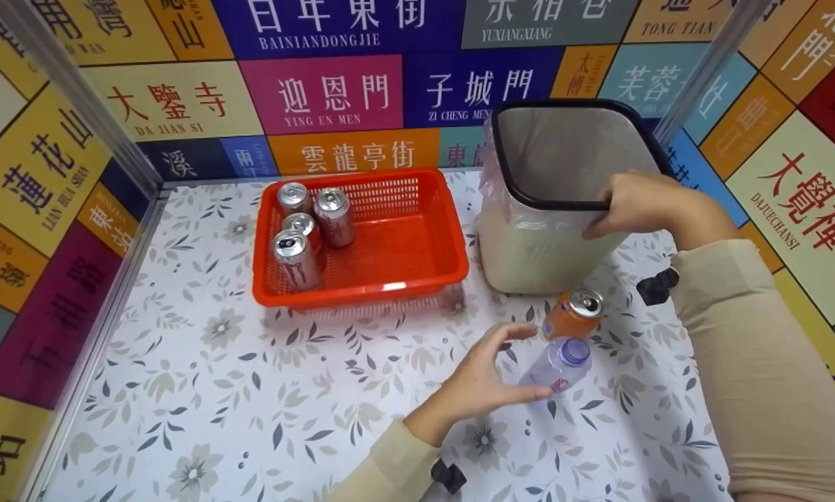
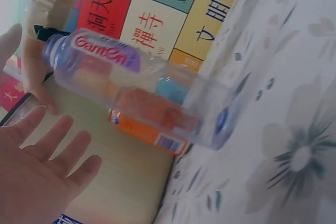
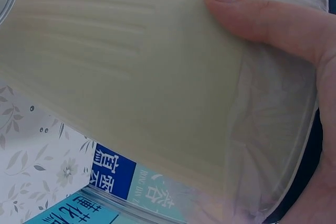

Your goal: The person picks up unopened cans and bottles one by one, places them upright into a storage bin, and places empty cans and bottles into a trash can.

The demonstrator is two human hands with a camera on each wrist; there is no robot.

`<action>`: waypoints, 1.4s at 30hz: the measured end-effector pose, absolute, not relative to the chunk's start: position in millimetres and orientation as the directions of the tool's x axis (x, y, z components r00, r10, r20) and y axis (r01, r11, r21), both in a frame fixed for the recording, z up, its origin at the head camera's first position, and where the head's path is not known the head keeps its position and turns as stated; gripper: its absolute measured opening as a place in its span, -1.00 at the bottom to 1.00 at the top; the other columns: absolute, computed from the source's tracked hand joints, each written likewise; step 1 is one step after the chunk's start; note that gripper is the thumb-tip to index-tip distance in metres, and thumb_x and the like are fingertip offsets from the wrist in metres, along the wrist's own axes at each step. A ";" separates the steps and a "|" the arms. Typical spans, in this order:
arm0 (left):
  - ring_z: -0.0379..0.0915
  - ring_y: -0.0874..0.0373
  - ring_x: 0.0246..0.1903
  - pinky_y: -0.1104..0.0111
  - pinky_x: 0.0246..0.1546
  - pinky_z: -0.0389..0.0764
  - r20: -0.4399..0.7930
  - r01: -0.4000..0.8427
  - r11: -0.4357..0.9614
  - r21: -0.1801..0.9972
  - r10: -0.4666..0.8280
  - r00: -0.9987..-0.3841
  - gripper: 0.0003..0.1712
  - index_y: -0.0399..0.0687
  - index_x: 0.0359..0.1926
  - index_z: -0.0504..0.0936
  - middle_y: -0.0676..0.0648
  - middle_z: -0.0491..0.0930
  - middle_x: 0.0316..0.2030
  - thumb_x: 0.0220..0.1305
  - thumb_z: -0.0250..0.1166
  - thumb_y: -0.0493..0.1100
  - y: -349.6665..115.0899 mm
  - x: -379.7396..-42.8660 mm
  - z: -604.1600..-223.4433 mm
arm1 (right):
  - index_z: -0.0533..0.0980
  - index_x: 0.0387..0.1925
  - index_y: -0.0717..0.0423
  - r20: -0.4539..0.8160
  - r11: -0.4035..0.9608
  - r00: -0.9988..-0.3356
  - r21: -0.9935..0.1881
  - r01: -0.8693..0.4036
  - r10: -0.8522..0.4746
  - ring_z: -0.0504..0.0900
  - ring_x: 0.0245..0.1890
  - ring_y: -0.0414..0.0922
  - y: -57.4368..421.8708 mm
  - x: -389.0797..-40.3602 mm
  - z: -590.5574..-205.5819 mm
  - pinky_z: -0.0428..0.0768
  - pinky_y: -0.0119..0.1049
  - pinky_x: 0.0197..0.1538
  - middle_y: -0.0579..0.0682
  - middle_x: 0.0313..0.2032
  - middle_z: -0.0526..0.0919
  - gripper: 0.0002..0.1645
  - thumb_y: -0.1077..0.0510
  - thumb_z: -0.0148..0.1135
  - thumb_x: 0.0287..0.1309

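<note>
My right hand [image 1: 640, 203] grips the black rim of a cream trash bin [image 1: 550, 254], thumb on the outer wall and the other fingers over the edge. In the right wrist view the thumb [image 3: 252, 17] presses the bin's side, by a clear plastic liner [image 3: 273, 124]. My left hand [image 1: 484, 376] is spread beside a clear bottle [image 1: 557, 366] with a purple cap, thumb close to it. The left wrist view shows those fingers [image 2: 71, 150] apart from the upright bottle [image 2: 142, 87]. Right behind the bottle stands an orange can [image 1: 571, 317].
A red plastic basket [image 1: 403, 254] sits left of the bin, with several drink cans [image 1: 334, 216] standing in its left end. Floral paper [image 1: 250, 390] covers the table. Colourful panels with lettering [image 1: 320, 90] wall the back and both sides.
</note>
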State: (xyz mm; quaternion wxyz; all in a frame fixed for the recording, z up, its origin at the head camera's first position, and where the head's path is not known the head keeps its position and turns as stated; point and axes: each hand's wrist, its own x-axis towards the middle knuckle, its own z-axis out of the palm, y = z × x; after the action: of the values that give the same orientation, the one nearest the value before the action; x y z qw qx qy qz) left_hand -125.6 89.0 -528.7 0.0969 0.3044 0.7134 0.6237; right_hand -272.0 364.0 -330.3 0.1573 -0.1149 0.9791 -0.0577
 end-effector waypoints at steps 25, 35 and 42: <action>0.38 0.31 0.34 0.27 0.40 0.41 0.101 0.230 0.196 0.953 0.510 -0.854 0.16 0.21 0.49 0.36 0.19 0.47 0.35 -0.11 0.79 0.09 139.7 -109.4 -564.5 | 0.75 -0.31 0.12 -0.294 0.969 -0.928 -0.153 -0.193 -0.231 0.62 -0.29 0.02 362.5 -270.5 -329.9 0.61 -0.05 -0.27 0.03 -0.29 0.77 -0.53 -0.21 0.59 0.10; 0.47 0.39 0.18 0.33 0.30 0.47 0.121 0.209 0.134 0.969 0.477 -0.870 0.01 0.33 0.36 0.46 0.28 0.58 0.18 -0.12 0.80 0.00 156.1 -110.9 -569.8 | 0.73 -0.32 0.14 -0.290 0.969 -0.928 -0.147 -0.198 -0.234 0.60 -0.30 0.03 362.5 -270.5 -330.3 0.60 -0.06 -0.29 0.04 -0.31 0.74 -0.52 -0.21 0.58 0.11; 0.55 0.42 0.05 0.44 0.17 0.54 0.169 0.243 0.089 0.966 0.492 -0.854 -0.17 0.13 0.27 0.57 0.22 0.69 0.06 -0.05 0.76 -0.13 161.6 -113.2 -573.2 | 0.67 -0.44 0.06 -0.290 0.969 -0.927 -0.134 -0.206 -0.237 0.54 -0.36 -0.01 362.7 -271.0 -330.6 0.47 -0.14 -0.38 -0.04 -0.41 0.67 -0.54 -0.23 0.58 0.10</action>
State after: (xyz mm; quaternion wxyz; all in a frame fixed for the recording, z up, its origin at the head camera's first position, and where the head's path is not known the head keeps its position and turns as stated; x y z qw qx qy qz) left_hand -113.2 161.6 -573.2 0.0993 0.2511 0.7312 0.6265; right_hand -271.0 362.7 -330.6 0.1537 -0.1129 0.9803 -0.0507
